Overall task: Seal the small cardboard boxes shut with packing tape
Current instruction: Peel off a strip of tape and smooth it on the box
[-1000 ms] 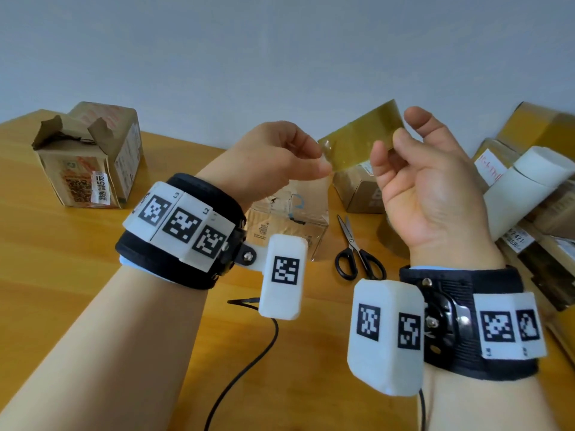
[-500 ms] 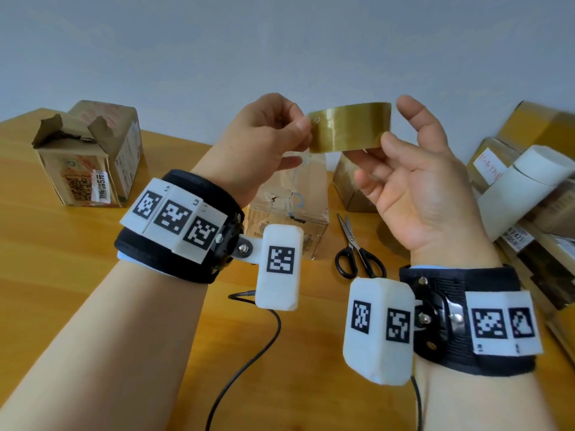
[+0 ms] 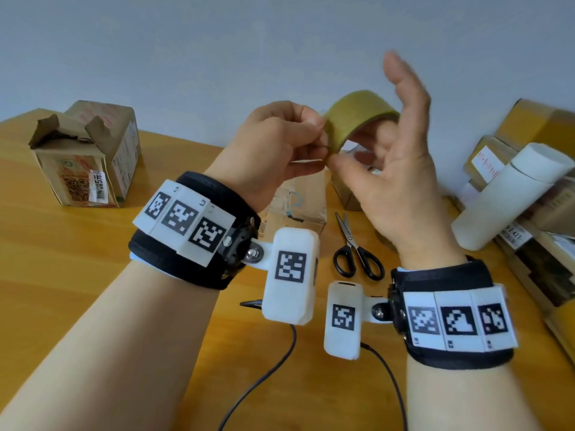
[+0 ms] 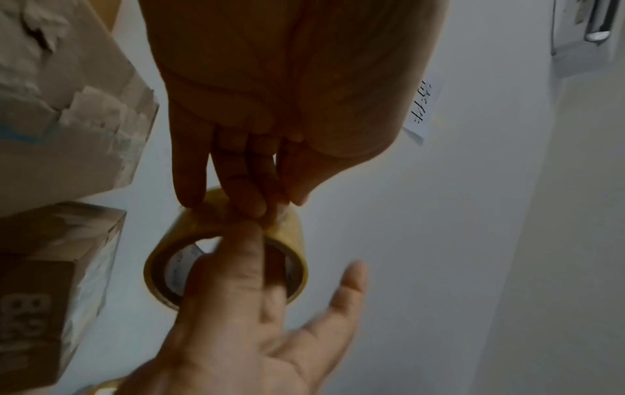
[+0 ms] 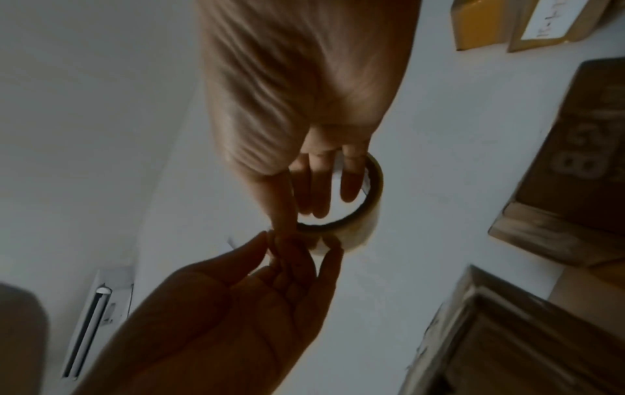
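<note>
Tape roll: the roll of packing tape (image 3: 357,118) is held up in the air between both hands, above the surface, tilted so its open core faces down and to the right.
Left grip: the left hand (image 3: 273,150) has its fingertips bunched together, pinching at the near edge of the roll's outer band; in the left wrist view these fingertips (image 4: 250,205) press on the top of the roll (image 4: 236,235).
Right grip: the right hand (image 3: 395,181) carries the roll with fingers through its core and the thumb against the rim; the remaining fingers are spread and raised, blurred.
Surface: a wooden surface (image 3: 62,275) holds a small cardboard box (image 3: 90,154) with torn, open flaps at the far left, another small box (image 3: 298,197) just behind the hands, black-handled scissors (image 3: 354,250) beside it, and a pile of boxes (image 3: 535,213) with a white tube (image 3: 510,194) at the right.
Room: a plain pale wall (image 3: 217,42) rises behind the surface.
</note>
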Tool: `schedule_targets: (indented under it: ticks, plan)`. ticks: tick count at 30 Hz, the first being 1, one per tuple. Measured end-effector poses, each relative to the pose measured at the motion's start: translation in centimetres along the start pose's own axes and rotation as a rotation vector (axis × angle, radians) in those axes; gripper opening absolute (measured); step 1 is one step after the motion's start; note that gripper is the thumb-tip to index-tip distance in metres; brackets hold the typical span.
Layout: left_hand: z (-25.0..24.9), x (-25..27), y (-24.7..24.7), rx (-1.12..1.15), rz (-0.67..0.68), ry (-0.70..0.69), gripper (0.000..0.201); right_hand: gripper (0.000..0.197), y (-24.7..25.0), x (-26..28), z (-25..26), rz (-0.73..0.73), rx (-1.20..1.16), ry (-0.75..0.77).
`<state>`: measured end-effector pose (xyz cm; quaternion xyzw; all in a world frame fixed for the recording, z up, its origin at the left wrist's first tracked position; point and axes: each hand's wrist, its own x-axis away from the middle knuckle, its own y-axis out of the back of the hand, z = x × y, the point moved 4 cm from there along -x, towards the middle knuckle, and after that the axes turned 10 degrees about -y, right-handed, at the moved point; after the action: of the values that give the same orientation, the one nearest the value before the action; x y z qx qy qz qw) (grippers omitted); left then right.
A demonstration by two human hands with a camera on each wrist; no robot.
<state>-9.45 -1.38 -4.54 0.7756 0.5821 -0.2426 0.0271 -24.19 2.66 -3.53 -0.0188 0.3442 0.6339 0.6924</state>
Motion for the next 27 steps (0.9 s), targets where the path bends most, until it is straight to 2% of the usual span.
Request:
schedule_targets:
  ticks: [2, 4, 7, 10, 13, 16, 20, 24, 27]
  plan:
    - [0.0, 0.0, -0.3, 0.053, 0.03, 0.029, 0.017, 0.089, -0.3, 0.0, 0.0, 0.027, 0.113, -0.005]
    - [0.0, 0.1, -0.6, 0.13, 0.054, 0.054, 0.015, 0.08, -0.4, 0.1, 0.0, -0.006, 0.192, -0.006]
    - [0.0, 0.2, -0.6, 0.189, 0.095, 0.065, 0.002, 0.065, -0.1, 0.3, 0.4, -0.062, 0.219, 0.016]
    - [-0.1, 0.4, 0.0, 0.183, 0.086, 0.091, 0.015, 0.052, 0.4, 0.2, 0.1, -0.104, 0.234, -0.031]
    - [-0.1, 0.2, 1.1, 0.01, 0.009, 0.037, 0.037, 0.048, 0.8, 0.0, -0.3, -0.093, 0.233, -0.086]
    - [-0.1, 0.2, 1.2, -0.258, 0.029, -0.055, 0.046, 0.049, 0.8, 0.0, -0.1, -0.019, 0.241, -0.099]
    - [0.2, 0.2, 0.7, -0.34, 0.036, -0.125, 0.036, 0.05, 0.4, 0.0, -0.2, 0.076, 0.298, -0.117]
    - [0.0, 0.0, 0.9, -0.389, -0.026, -0.19, 0.012, 0.05, 0.3, 0.1, -0.2, 0.143, 0.308, -0.132]
    - [-0.1, -0.2, 1.0, -0.409, -0.095, -0.222, 0.012, 0.05, 0.2, 0.1, 0.1, 0.152, 0.296, -0.137]
